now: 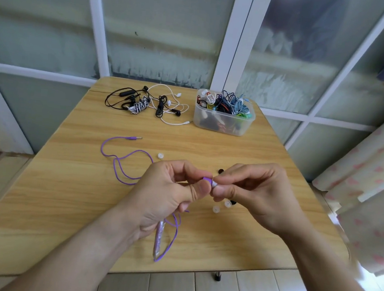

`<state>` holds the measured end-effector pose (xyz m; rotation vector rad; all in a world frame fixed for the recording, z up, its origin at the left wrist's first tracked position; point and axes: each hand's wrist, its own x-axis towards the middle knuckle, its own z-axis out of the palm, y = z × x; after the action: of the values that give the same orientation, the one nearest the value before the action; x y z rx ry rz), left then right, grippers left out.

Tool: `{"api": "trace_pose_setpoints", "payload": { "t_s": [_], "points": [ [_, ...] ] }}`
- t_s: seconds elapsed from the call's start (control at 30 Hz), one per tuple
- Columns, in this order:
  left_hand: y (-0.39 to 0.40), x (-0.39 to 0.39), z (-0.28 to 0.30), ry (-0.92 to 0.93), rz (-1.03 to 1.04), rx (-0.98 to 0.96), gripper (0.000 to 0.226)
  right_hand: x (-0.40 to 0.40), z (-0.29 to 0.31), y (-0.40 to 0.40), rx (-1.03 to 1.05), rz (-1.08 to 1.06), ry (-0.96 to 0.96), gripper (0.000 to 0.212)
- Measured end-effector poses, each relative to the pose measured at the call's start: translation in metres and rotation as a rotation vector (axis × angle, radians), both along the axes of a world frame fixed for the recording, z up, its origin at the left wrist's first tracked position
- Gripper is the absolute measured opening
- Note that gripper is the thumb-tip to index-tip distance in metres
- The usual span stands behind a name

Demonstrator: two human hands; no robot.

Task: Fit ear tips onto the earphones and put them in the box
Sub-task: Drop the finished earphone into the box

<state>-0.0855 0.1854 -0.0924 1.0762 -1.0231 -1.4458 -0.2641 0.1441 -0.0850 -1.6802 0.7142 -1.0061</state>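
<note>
Purple earbud (207,180) pinched between thumb and forefinger of the left hand (171,194), raised over the middle of a pale wood-grain tabletop (67,204). Right hand (253,194) closed in on the bud's tip, thumb and fingertips squeezing a pale ear tip (215,184) against it; how far seated, impossible to tell. Purple cable (125,163) trailing from under the left hand, looped across the wood to the left and ending in a jack plug (134,138) pointing right. More of the same cable hanging below the left palm with a pale inline piece (158,239), near the tabletop's front edge. Loose white ear tips on the wood: one (160,156) just beyond the left hand, two (222,206) beneath the right thumb. Small black piece (220,171) half hidden behind the right fingers. At the far edge, right of centre, a clear plastic box (224,122) heaped with coiled earphones in blue, green, black, red and white. Left of it, a tangle of black and white earphones (150,102) lying unboxed. Frosted window panes in white frames (227,40) behind; patterned curtain (372,182) at right.
</note>
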Motion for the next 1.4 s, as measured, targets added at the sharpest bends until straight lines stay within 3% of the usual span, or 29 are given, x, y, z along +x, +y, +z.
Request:
{"api": "trace_pose_setpoints", "payload": {
  "t_s": [0.4,0.8,1.1,1.23,1.4],
  "points": [
    [-0.001,0.004,0.003,-0.050,-0.023,0.023,0.015,-0.002,0.004,0.002,0.103,0.053,-0.028,0.010],
    [0.000,0.000,0.002,0.043,-0.063,0.048,0.013,0.000,0.001,0.000,0.031,0.030,0.017,0.010],
    [-0.001,0.001,0.002,0.030,-0.031,-0.018,0.009,0.004,-0.002,0.002,0.116,0.031,-0.053,0.007],
    [-0.002,0.001,0.000,-0.027,0.013,-0.108,0.010,0.007,-0.008,0.001,0.267,0.070,-0.130,0.010],
    [-0.005,0.002,-0.005,-0.069,0.052,-0.295,0.013,0.010,-0.014,0.000,0.622,0.153,-0.252,0.040]
  ]
}}
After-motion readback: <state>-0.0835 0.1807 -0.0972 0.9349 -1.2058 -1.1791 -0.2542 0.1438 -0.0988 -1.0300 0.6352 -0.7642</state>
